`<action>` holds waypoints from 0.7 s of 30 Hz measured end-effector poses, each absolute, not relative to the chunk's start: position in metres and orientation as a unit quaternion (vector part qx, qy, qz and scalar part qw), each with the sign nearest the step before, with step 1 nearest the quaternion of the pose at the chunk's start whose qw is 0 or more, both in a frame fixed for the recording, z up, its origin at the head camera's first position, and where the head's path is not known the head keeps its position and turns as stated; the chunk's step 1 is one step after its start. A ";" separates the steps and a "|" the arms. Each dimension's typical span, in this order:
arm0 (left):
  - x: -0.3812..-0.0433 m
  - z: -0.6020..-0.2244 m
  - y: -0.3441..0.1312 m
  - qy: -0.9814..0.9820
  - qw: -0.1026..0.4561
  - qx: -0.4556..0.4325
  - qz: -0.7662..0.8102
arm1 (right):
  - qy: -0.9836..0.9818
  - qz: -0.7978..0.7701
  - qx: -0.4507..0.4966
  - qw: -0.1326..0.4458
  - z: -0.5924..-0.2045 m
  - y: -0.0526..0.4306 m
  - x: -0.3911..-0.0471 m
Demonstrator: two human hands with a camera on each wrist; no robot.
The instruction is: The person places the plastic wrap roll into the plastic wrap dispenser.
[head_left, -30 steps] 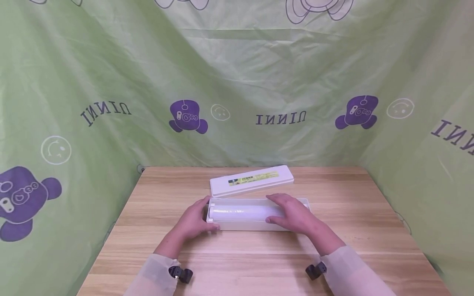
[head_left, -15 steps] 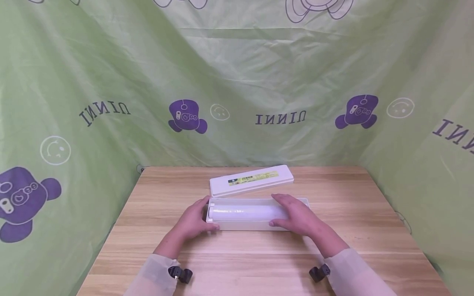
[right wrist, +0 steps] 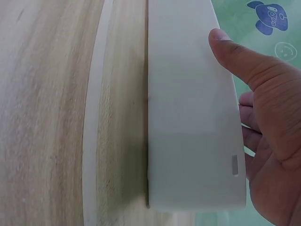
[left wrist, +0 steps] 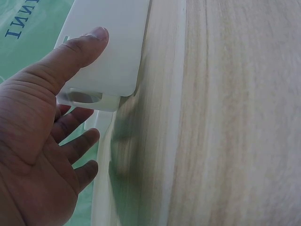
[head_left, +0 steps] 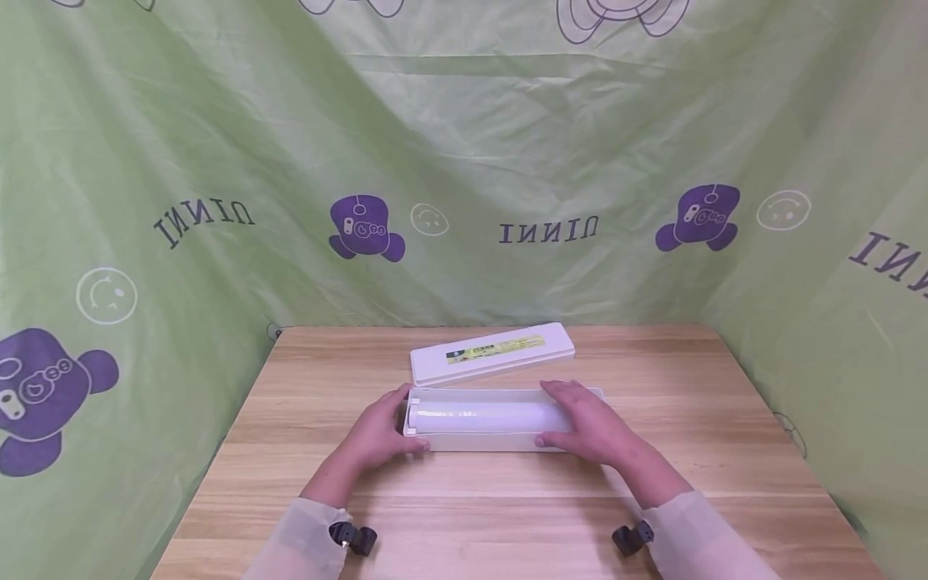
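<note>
Right hand (head_left: 590, 423) slid along box (head_left: 478, 442) containing roll (head_left: 486, 416).

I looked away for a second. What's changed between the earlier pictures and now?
The right hand moved rightward along the white box, toward its right end. Nothing was visibly picked up or let go. The left hand at the box's left end, the box itself, the roll inside and the lid behind all stayed put.

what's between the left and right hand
The open white box, with a pale roll inside it, lies between the left hand and the right hand, as the head view shows.
</note>
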State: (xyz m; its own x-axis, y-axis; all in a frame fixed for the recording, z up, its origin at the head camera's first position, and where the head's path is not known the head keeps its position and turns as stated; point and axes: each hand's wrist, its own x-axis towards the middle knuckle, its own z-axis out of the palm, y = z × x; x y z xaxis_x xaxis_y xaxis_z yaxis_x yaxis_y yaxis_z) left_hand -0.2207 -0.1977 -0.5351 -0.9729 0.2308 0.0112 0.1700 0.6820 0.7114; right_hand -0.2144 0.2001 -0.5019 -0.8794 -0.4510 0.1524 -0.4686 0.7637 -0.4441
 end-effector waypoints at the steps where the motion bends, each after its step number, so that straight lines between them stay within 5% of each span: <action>1: -0.221 -0.535 -0.198 0.916 0.039 0.109 0.383 | -0.938 0.243 0.246 0.021 -0.502 0.201 -0.214; 21: -0.220 -0.534 -0.196 0.915 0.040 0.106 0.387 | -0.937 0.257 0.236 0.033 -0.510 0.220 -0.214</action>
